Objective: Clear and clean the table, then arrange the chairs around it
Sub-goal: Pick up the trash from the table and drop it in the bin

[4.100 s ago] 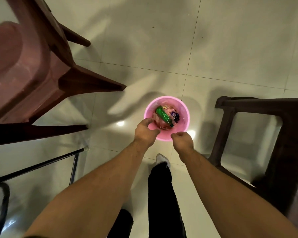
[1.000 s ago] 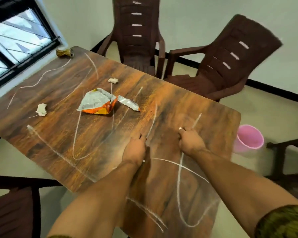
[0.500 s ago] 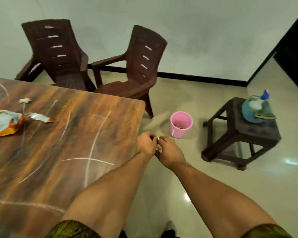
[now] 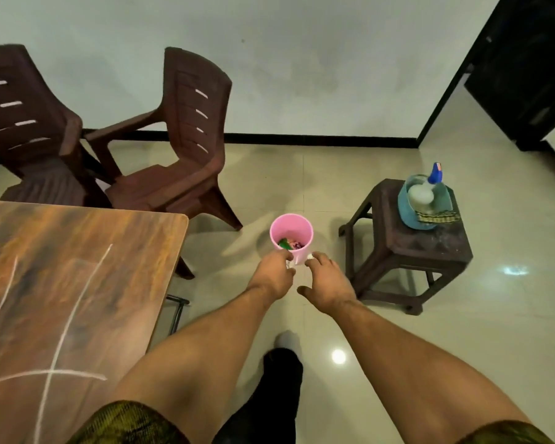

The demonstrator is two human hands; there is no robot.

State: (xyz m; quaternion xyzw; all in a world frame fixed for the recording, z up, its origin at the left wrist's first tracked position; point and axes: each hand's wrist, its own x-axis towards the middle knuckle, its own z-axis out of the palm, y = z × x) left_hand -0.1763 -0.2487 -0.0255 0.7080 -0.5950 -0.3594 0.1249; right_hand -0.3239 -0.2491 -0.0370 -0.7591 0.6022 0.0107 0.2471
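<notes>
Where table corner (image 4: 173, 227) faces stool (image 4: 430, 248), pink bin (image 4: 291, 216) stands between

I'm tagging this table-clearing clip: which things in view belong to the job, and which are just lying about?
Job: table, pink bin, two chairs, spray bottle, folded cloth, left hand, right hand.
Lying about: stool, blue basin, black door.

Dim, floor glare, soft blur, warped edges

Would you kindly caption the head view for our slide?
Near chalk-marked table, left hand and right hand reach toward pink bin.
</notes>
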